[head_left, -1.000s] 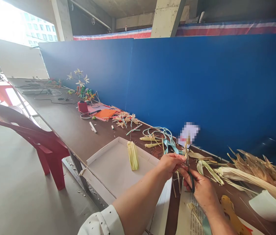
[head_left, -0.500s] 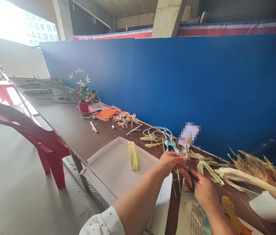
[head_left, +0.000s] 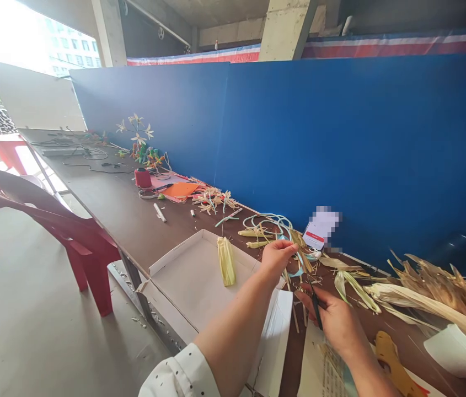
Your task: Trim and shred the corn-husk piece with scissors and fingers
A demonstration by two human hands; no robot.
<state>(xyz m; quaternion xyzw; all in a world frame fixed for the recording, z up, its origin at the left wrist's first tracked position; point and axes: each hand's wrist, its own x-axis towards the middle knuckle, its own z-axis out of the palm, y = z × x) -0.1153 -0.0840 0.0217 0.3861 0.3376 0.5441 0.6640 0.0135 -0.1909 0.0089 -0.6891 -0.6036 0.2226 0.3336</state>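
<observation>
Head view: with a corn-husk strip (head_left: 306, 262) clamped in its grip above the bench (head_left: 133, 212), the left hand (head_left: 278, 257) is now drawn away from the scissors (head_left: 317, 312) held in the right hand (head_left: 338, 320). Cutting seems paused.

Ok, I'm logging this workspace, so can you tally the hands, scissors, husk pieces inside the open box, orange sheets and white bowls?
Left hand and right hand: 2
Scissors: 1
Husk piece inside the open box: 1
Orange sheet: 1
White bowl: 1
Total: 6
</observation>
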